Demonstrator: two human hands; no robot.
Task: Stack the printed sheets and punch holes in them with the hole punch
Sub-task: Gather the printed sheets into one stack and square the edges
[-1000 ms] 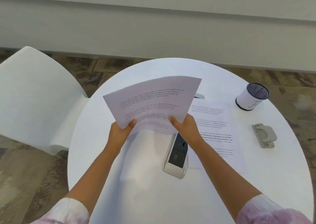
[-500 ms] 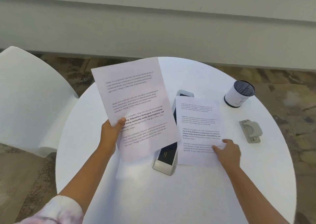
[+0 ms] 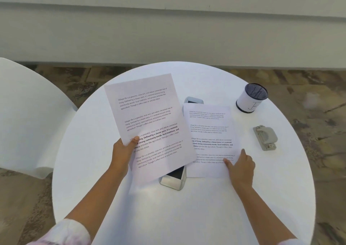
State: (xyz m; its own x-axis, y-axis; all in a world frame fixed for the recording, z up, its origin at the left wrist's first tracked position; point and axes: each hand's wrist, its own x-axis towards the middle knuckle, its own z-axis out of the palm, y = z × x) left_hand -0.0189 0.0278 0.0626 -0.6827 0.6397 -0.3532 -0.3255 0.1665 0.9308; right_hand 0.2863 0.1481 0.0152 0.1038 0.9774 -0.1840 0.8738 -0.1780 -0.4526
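My left hand (image 3: 124, 152) pinches a printed sheet (image 3: 149, 117) by its left edge and holds it tilted above the round white table (image 3: 104, 132). A second printed sheet (image 3: 209, 132) lies flat on the table to its right. My right hand (image 3: 240, 167) presses on that sheet's lower right part with thumb and forefinger spread. The grey hole punch (image 3: 265, 137) sits on the table further right, apart from both hands.
A silver power box (image 3: 173, 179) is set in the table's middle, partly hidden under both sheets. A white cup with a dark mesh top (image 3: 250, 99) stands at the back right. A white chair (image 3: 24, 113) is at the left.
My right hand let go of the raised sheet and came down onto the flat sheet. The left hand alone now holds the raised sheet, turned more upright.
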